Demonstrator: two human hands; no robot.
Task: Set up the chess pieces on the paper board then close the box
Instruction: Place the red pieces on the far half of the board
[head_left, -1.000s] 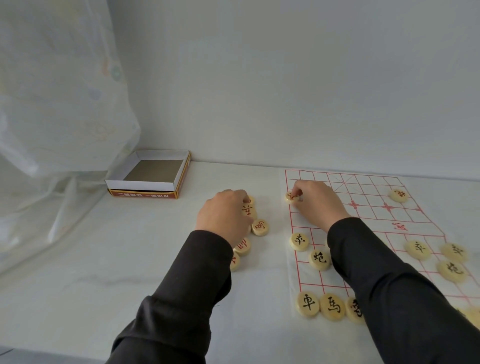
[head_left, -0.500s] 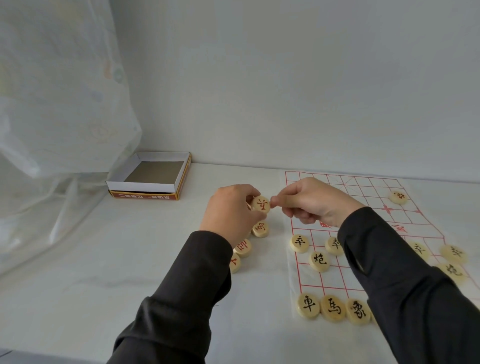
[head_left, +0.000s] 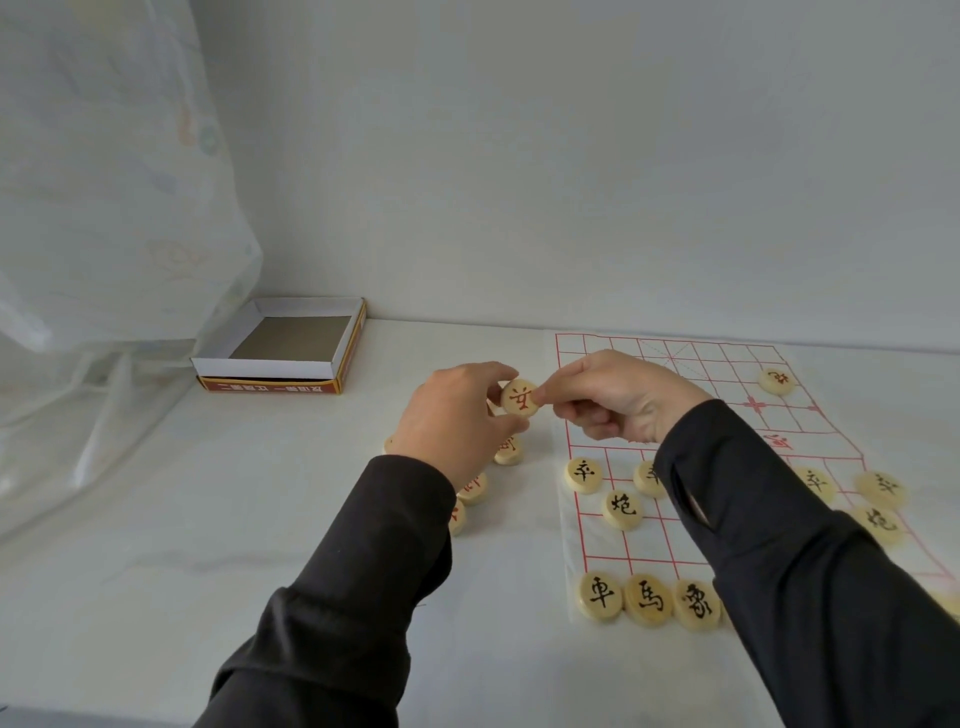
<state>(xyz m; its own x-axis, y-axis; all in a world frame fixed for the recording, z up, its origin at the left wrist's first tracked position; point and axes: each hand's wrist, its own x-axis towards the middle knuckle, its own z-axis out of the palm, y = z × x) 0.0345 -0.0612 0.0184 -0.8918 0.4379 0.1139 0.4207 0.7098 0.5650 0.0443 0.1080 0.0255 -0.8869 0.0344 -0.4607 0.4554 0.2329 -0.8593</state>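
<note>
The open box (head_left: 265, 368) sat far left on the desk (head_left: 208, 519). Our left grip (head_left: 457, 415) pinched a red-marked piece (head_left: 519, 397) by its rim above the spare pieces (head_left: 509, 449). Our right grip (head_left: 618, 397) pinched its right edge, just left of the paper board (head_left: 727, 364). We judged the piece light, hard and smooth, best held across the rim.

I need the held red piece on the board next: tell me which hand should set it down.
Right, I'd judge. Both hands pinch the red piece, but the right hand hangs over the paper board, while the left hand sits above the loose pieces beside it.
</note>
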